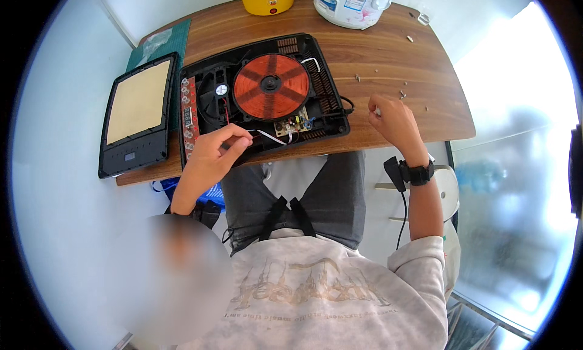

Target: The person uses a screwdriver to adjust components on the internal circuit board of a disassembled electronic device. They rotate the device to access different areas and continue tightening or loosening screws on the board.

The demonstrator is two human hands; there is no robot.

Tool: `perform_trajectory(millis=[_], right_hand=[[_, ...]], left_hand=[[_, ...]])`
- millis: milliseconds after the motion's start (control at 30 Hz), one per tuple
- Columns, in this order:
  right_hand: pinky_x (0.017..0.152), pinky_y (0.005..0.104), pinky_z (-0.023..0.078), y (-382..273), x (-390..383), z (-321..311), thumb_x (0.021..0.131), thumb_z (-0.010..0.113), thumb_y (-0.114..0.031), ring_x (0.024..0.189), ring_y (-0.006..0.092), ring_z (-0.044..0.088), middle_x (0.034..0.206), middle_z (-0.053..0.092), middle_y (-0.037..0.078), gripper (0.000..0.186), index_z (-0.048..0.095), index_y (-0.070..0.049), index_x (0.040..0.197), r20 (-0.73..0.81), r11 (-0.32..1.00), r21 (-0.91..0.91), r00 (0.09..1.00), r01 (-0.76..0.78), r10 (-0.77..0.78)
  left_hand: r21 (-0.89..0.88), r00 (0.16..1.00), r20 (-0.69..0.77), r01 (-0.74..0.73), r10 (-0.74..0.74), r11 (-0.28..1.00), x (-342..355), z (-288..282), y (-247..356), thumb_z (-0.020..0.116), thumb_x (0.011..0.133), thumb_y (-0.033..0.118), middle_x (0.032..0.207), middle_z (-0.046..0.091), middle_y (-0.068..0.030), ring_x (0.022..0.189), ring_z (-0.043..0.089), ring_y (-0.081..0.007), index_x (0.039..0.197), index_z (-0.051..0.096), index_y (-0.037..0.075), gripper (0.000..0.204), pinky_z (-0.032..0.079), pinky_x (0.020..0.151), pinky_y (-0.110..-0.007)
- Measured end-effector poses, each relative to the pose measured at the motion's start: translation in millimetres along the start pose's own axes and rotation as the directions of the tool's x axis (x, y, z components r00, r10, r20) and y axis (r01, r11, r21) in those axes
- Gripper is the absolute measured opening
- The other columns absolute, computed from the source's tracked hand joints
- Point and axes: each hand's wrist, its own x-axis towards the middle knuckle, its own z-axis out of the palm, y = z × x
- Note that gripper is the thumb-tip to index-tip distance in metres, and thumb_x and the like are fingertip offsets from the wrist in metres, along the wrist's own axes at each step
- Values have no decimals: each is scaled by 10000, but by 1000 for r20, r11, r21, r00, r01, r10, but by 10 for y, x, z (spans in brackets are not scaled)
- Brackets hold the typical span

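Note:
An opened induction cooker (333,110) lies on the table with its round copper coil (291,82) exposed. Over its near left corner is my left hand (214,148), thumb and forefinger pinched together beside a white lead (272,137). Whether they grip anything is too small to tell. The lead runs to a small circuit board (293,125). A red display board (187,101) lines the cooker's left side, with a fan (210,102) next to it. To the right, above the tabletop, my right hand (393,120) is closed; a small pale spot shows at its fingers, unclear.
The removed cooker cover (138,104) rests at the left, partly over a green mat (180,37). Several loose screws (402,95) are scattered at the right. A yellow pot (267,0) and white rice cooker (346,8) stand at the back. A black cord (402,219) hangs by my right wrist.

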Motion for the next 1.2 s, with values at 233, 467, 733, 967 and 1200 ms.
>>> perform_trajectory(millis=[233, 467, 733, 967, 1200], right_hand=[[733, 525, 528, 138, 99, 193, 879, 647, -84, 835, 438, 679, 857, 713, 199, 78, 633, -54, 950, 54, 994, -105, 998, -26, 32], [794, 528, 545, 153, 44, 183, 899, 666, -109, 942, 437, 687, 911, 715, 205, 163, 635, -51, 1048, -5, 998, -5, 998, -55, 55], [805, 543, 529, 340, -91, 9, 901, 629, -61, 1023, 456, 665, 1140, 644, 213, 329, 535, -61, 1216, -110, 995, -58, 992, -76, 69], [821, 555, 497, 449, -105, 221, 887, 573, 22, 997, 463, 652, 1105, 592, 223, 280, 468, -15, 1144, -40, 977, -215, 999, -17, 9], [830, 543, 520, 309, -95, 281, 888, 562, 38, 1014, 448, 645, 1088, 594, 218, 262, 475, -7, 1131, -39, 986, -161, 998, -45, 39]], left_hand=[[48, 998, -33, 48, -46, 998, -84, 16, -79, 647, 1028, 181, 956, 765, -65, 822, 699, -100, 1101, 712, 17, 190, 545, 714, -252], [7, 998, -57, 14, -14, 1000, -119, 51, -223, 653, 1022, 153, 947, 759, -62, 828, 698, -103, 1090, 710, 11, 168, 548, 744, -255], [-21, 996, -55, 71, -72, 997, -96, -114, -228, 658, 1019, 140, 959, 749, -63, 856, 696, -116, 1131, 689, 12, 173, 540, 758, -264], [273, 999, -52, 10, 4, 962, 149, -270, -29, 697, 974, 131, 949, 720, -91, 853, 695, -190, 1159, 664, 39, 209, 541, 766, -306], [599, 983, -30, -129, 184, 790, 402, -408, -208, 719, 931, 189, 1181, 645, -108, 1186, 604, -313, 1195, 655, 78, 293, 483, 1032, -430]])
